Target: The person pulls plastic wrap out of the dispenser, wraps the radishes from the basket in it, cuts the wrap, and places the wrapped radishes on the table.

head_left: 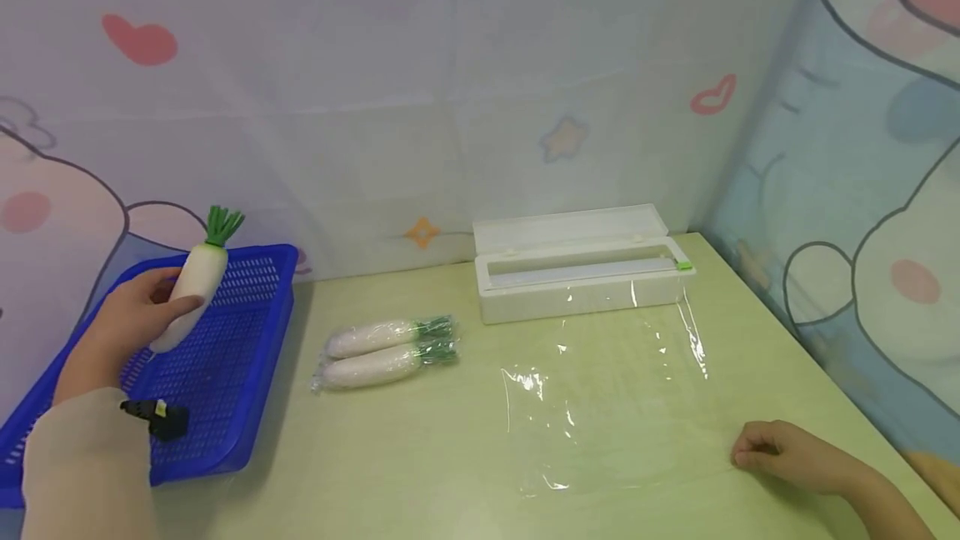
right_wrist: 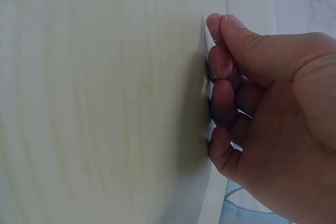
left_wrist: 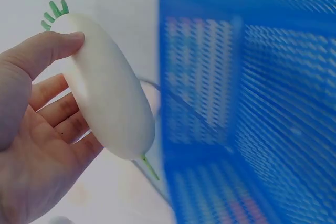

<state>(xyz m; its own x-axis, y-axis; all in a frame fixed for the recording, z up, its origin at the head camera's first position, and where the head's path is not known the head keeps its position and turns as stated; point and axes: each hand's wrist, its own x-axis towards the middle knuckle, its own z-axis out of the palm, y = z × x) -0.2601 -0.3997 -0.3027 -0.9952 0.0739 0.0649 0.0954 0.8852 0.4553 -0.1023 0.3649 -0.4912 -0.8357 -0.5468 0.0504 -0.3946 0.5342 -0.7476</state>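
My left hand [head_left: 138, 315] grips a white radish [head_left: 198, 282] with short green stalks, held tilted above the blue basket [head_left: 281, 315]. In the left wrist view, the thumb presses one side of the radish [left_wrist: 107, 87] and the fingers curl behind it. A sheet of clear plastic wrap [head_left: 570, 419] lies spread on the table, running out from the white wrap dispenser [head_left: 577, 298]. My right hand [head_left: 798, 457] pinches the near right corner of the wrap between thumb and forefinger. The right wrist view shows the other fingers of this hand [right_wrist: 262, 93] curled beside the table.
Two radishes wrapped in film [head_left: 375, 365] lie side by side between the basket and the wrap. The dispenser's lid [head_left: 570, 227] stands raised, with a green cutter tab [head_left: 683, 266] at its right end. Printed cloth walls [head_left: 360, 107] border the table.
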